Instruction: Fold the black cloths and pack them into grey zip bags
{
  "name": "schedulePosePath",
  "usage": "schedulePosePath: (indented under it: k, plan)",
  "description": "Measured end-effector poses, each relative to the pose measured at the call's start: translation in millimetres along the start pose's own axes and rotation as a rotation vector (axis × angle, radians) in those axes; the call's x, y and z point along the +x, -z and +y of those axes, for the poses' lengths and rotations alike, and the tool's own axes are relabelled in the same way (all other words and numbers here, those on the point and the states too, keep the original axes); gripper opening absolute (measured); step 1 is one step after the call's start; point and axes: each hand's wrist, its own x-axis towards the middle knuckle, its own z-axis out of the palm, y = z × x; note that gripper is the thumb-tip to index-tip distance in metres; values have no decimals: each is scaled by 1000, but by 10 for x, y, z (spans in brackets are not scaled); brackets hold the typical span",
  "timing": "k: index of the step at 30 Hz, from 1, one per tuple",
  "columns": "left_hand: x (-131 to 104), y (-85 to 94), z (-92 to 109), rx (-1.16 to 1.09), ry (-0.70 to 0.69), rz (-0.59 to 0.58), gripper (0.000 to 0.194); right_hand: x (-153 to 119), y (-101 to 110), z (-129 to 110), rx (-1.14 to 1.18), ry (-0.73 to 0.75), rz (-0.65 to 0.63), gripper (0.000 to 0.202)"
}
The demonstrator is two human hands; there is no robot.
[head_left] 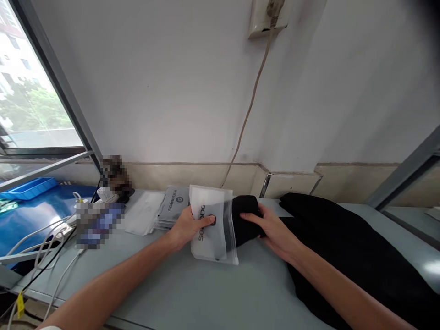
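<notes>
My left hand grips a frosted zip bag with dark lettering, thumb on its front face. The bag's zip edge faces right, its slider at the lower corner. My right hand is closed on a folded black cloth at that edge. A dark patch shows through the plastic there; how far in the cloth reaches, I cannot tell. Behind my left hand lies a stack of grey-looking filled bags with similar print. Flat frosted bags lie left of it.
A large spread of black fabric covers the right of the grey table. At left are a blurred phone-like object, white cables and a blue tray. A power cord hangs down the wall behind.
</notes>
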Motion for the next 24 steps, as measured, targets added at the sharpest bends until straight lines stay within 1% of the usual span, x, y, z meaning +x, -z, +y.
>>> schedulePosePath:
  k: [2,4,6,8,10,11,14,15,16,17,19,21,22,24]
  plan:
    - [15,-23,-36,-32,-54,131,46,44,3,39,121,39,80,20]
    - [29,-47,-71,-59,-100,232,46,62,-9,76,184,22,70,15]
    - [36,-66,-98,-74,-130,273,47,44,-41,105,184,-41,20,16]
    - [31,-81,-110,-78,-150,251,49,1,-86,117,150,-115,-46,21]
    - [16,-91,-105,-72,-150,190,50,-44,-130,112,89,-109,-92,25]
    - [6,-95,-97,-64,-145,152,51,-61,-146,104,56,-66,-77,25]
    - [-23,-106,-67,-24,-123,51,54,-90,-170,75,7,125,63,27]
    - [-30,-111,-60,-10,-121,26,55,-97,-174,69,16,152,87,29]
    - [-37,-117,-56,1,-123,3,57,-105,-179,66,36,157,81,29]
    - [-41,-125,-55,10,-130,-15,58,-116,-186,66,58,143,45,29]
    - [-44,-140,-63,30,-147,-17,58,-142,-207,75,87,82,-66,27]
    - [-38,-143,-74,47,-139,18,52,-167,-226,87,91,27,-162,27]
    - [-31,-135,-75,35,-113,42,50,-176,-231,90,89,6,-189,27]
    - [-7,-95,-61,-40,-11,101,49,-189,-224,85,87,-32,-217,27]
